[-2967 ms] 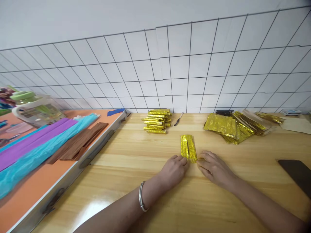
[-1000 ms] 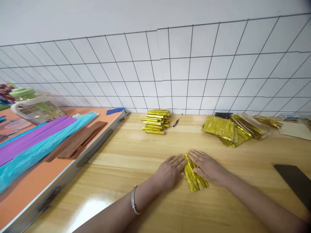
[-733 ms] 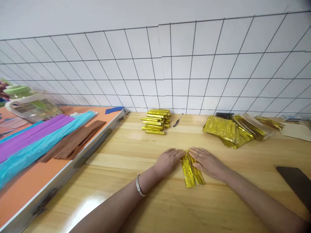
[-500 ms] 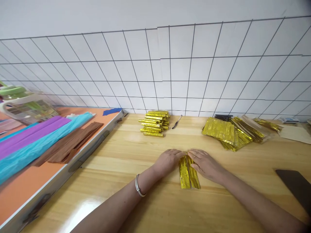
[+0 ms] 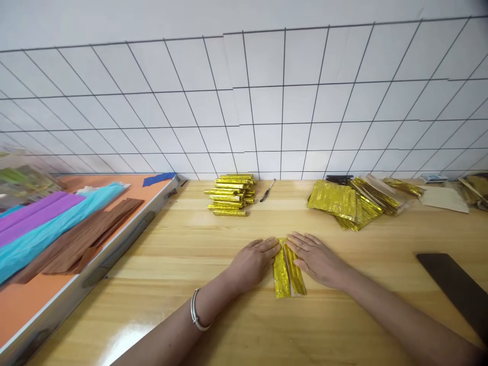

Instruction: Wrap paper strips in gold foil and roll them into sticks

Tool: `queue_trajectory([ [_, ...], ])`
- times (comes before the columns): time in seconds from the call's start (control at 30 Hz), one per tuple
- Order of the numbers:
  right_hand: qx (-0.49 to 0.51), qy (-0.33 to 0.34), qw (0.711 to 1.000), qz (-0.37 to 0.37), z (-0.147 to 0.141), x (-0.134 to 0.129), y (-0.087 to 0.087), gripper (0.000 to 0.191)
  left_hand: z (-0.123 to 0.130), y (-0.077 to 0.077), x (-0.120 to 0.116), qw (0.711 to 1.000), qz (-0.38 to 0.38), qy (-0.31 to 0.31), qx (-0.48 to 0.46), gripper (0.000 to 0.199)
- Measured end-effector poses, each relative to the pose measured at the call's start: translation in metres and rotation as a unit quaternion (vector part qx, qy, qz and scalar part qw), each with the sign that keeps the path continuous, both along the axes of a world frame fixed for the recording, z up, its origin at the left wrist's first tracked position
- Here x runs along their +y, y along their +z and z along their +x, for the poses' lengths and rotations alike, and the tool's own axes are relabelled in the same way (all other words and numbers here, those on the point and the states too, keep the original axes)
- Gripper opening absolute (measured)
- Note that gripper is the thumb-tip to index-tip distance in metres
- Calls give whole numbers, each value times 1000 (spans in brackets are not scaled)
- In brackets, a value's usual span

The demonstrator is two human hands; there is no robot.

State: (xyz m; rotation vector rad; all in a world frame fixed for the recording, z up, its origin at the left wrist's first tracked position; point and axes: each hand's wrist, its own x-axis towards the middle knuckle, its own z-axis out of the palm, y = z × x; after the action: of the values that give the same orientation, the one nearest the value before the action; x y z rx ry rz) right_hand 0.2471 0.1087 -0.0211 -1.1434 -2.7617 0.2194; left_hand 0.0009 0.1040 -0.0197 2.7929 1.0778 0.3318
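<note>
A gold foil paper sheet (image 5: 281, 282) lies on the wooden table in front of me. Its two sides are folded inward, and a narrow pale strip shows between the flaps, wider at the near end. My left hand (image 5: 254, 263) rests with outstretched fingertips on the upper left flap. Flat fingers of my right hand (image 5: 318, 258) press the upper right flap, its thumb below them. The sheet's far corners are partly hidden under the fingers. Beyond the hands lies a pile of rolled gold foil strips (image 5: 232, 195). Flat gold foil sheets (image 5: 333, 199) are stacked at the back right.
A pen (image 5: 268, 190) lies beside the rolls. At left, an orange-topped board with a raised edge (image 5: 125, 239) holds brown (image 5: 95, 236), turquoise and purple crepe paper. A dark flat slab (image 5: 453, 284) is at right. A white gridded wall (image 5: 263, 107) closes off the back.
The camera view has turned slightly right. Both hands stay at the sheet's far end; the left fingers now lie farther over the flap, and the gap between flaps looks wider near me.
</note>
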Motion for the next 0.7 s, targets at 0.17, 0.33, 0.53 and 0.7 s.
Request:
queue_trajectory([
  [0.17,-15,6,1000,4,1,7,-2,53,1,-1,0,1000,-7,27,-10,45],
  [0.33,-12,-3,1000,6,3,23,-1,52,6,-1,16,1000,-5,29,-9,48],
  [0.53,6,-4,1000,1,10,25,-2,55,0,0,19,999,-36,18,-13,67],
  [0.7,4,2,1000,-21,13,25,-1,67,-3,1,18,999,-52,5,-11,83],
])
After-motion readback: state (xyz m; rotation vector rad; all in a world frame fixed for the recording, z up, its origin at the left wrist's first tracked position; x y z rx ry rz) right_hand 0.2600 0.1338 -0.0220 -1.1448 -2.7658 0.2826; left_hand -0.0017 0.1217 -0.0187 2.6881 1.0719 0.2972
